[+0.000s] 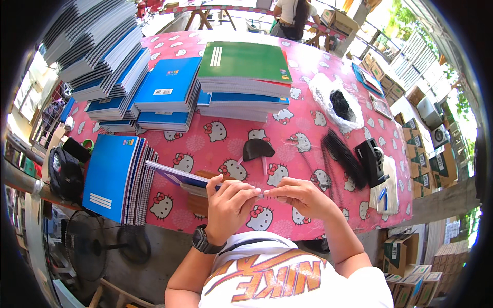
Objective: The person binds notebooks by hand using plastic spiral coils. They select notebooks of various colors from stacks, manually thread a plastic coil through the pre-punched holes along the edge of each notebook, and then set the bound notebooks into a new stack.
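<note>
A notebook with a blue cover [190, 178] is held edge-on above the near side of the table. My left hand [231, 203] grips it by its near end, fingers bent. From the other side my right hand [303, 197] pinches at a thin spiral binding coil [270, 196] along the notebook's edge. The two hands' fingertips almost meet there, and they partly hide the coil's end. Just beyond the hands lies a tool with a dark curved head and pink legs [258, 150].
Upright notebooks [110, 177] stand at left, before tall notebook stacks [102, 56]. A green-covered pile [244, 61] sits farther back. Rightward are black spiral coils [343, 159], a tape dispenser [372, 161] and a plastic bag [321, 97]. Beyond the table is another person [292, 18].
</note>
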Tool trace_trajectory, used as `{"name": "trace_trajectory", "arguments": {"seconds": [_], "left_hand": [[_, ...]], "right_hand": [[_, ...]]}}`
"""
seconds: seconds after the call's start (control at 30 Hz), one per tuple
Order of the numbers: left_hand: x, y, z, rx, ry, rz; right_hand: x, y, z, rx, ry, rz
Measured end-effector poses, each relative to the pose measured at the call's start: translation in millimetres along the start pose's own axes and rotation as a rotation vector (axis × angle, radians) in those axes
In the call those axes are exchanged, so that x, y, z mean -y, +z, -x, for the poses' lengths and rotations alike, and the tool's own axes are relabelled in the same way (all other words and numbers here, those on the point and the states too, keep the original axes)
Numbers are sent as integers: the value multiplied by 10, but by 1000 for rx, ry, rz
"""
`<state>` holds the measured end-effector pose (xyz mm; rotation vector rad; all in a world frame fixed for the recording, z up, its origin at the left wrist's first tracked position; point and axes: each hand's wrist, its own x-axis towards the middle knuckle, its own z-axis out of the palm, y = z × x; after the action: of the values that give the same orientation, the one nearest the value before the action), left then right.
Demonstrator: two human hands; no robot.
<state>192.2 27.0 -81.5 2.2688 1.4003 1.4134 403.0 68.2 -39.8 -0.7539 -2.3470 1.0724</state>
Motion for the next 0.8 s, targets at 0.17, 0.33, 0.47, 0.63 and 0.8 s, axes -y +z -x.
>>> {"name": "trace_trajectory", "arguments": {"seconds": [0.17,0.33,0.47,0.63,0.8], "left_hand": [[25,-12,-51,25,16,28],[57,-35,-2,43,62,18],[-9,-6,-22,13,-19,11],[-6,37,-60,12,-49,-19],[-32,-13,-95,136,-46,-10]], "right_hand": [[-177,108,28,-87,43,-227],[-103,38,-48,16,78,-155],[-148,61,21,-6,6,-81],[-24,91,49,-31,144,-71],[4,124,25,-191,91,110]]}}
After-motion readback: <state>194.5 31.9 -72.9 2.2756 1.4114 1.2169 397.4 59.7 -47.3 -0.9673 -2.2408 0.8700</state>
